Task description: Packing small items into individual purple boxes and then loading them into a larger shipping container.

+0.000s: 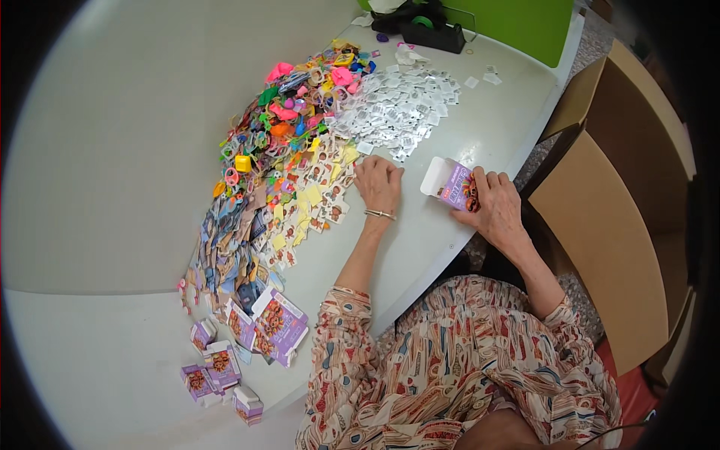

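Note:
My right hand [495,208] grips a small purple printed box [456,185] near the table's right edge. The box's white end flap stands open toward the left. My left hand [379,184], with a bracelet at its wrist, rests at the edge of the heaps, its fingers bent down and drawn together. Whatever its fingertips hold is hidden. Just beyond it lies a heap of small white printed packets [401,105]. Beside it on the left are small picture cards with yellow pieces [319,187].
A long pile of colourful small plastic trinkets [281,112] runs along the left, with folded printed papers [229,244] nearer me. Several purple boxes [279,322] lie at the lower left. A black tape dispenser [435,35] stands at the back. An open cardboard carton [600,225] stands right of the table.

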The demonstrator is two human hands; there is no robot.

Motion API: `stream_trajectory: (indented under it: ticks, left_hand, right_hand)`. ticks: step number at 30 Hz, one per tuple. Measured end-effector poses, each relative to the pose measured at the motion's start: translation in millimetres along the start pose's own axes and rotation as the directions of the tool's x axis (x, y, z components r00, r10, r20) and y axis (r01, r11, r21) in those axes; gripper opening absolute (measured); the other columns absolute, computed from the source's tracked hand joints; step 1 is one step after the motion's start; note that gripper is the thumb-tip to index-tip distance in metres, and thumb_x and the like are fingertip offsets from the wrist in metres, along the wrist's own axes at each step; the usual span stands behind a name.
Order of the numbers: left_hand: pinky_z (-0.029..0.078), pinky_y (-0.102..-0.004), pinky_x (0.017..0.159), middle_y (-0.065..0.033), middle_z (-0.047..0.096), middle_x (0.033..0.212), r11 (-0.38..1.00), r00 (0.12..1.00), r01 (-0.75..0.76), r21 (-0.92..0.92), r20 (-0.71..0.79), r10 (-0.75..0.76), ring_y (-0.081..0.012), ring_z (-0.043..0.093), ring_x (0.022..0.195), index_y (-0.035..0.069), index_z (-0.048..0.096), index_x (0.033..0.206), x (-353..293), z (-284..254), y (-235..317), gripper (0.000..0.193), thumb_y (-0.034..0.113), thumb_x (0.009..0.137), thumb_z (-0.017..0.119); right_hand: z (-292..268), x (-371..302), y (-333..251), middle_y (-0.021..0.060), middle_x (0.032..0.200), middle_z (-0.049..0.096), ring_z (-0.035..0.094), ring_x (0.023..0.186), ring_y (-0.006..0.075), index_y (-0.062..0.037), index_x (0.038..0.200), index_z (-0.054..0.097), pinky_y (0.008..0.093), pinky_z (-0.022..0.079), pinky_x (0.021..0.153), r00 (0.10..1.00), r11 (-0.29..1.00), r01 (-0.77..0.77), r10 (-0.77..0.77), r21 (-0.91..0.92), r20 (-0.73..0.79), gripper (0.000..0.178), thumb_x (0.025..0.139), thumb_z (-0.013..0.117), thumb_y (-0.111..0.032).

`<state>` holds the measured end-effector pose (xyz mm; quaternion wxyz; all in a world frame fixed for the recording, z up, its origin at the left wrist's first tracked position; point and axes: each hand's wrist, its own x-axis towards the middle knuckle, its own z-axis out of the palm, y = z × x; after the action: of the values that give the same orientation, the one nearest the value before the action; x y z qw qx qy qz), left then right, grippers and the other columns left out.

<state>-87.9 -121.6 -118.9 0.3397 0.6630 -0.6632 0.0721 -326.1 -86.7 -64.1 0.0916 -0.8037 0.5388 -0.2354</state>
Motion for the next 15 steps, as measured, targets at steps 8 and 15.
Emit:
stream_trajectory:
  ticks: [8,15]
  left_hand:
    - [0.043,-0.043,0.059,-0.0128,0.058,0.065,0.929,0.979,0.2,-0.312,0.105,-0.175,-0.0328,0.056,0.062,0.005,0.055,0.079,26.5,-6.5,-24.7,0.012,0.014,0.082,0.063]
    - [0.048,-0.0493,0.063,-0.0192,0.064,0.074,0.963,0.938,0.228,0.145,0.233,-0.257,-0.0399,0.062,0.071,0.004,0.06,0.083,51.6,-9.5,-38.9,0.018,0.021,0.078,0.065]
  right_hand:
    - [1.7,-0.1,-1.6,0.0127,0.082,0.052,0.051,0.078,0.0281,-0.0016,0.107,0.048,0.0374,0.044,0.072,1.0,1.0,-0.001,0.001,-0.007,0.017,0.07,0.056,0.082,-0.034]
    - [5.0,1.5,-4.2,0.0129,0.085,0.052,0.052,0.081,0.0289,-0.0017,0.108,0.048,0.0381,0.044,0.074,1.0,1.0,-0.003,0.003,-0.019,0.015,0.07,0.056,0.082,-0.034]
